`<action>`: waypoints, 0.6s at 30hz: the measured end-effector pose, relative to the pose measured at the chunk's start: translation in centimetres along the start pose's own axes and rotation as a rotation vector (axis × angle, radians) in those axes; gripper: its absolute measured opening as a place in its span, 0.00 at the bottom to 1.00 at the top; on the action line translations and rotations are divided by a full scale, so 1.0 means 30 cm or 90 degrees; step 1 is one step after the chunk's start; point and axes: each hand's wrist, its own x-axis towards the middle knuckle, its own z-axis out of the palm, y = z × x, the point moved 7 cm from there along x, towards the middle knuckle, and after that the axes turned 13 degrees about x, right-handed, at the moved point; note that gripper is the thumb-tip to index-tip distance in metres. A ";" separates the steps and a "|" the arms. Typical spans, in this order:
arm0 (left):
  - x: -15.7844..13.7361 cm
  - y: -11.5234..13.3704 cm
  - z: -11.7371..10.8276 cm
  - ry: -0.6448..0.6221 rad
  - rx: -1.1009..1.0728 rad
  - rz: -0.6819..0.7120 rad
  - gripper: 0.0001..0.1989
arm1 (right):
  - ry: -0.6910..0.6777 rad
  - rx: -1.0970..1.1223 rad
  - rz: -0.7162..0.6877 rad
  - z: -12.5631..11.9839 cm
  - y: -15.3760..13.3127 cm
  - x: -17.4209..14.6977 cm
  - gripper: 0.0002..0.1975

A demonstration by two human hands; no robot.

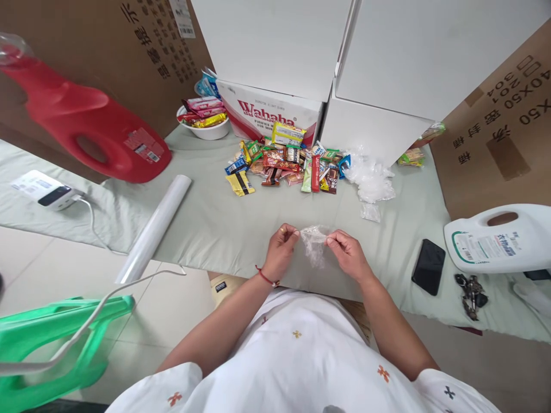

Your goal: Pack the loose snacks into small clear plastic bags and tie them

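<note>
Between my hands, near the front edge of the cloth-covered table, stretches a thin clear plastic bag. My left hand pinches its left end between thumb and fingers. At the other end, my right hand pinches it the same way. The loose part of the bag hangs down between them. Beyond my hands lies a pile of small wrapped snacks in many colours. Right of the pile sits a crumpled heap of clear plastic bags.
A white bowl of snacks stands by the Wahaha box. At left are a red jug, a plastic roll and a green stool. At right lie a phone, keys and a white jug.
</note>
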 end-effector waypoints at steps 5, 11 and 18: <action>0.025 -0.009 -0.058 0.011 -0.089 -0.061 0.18 | 0.045 0.103 0.039 -0.063 0.030 -0.004 0.14; 0.000 0.033 -0.034 -0.059 -0.021 -0.033 0.23 | 0.022 0.065 0.014 -0.086 0.006 -0.007 0.13; 0.012 0.091 0.091 -0.129 0.031 0.065 0.23 | -0.048 -0.024 -0.023 -0.034 -0.055 -0.002 0.11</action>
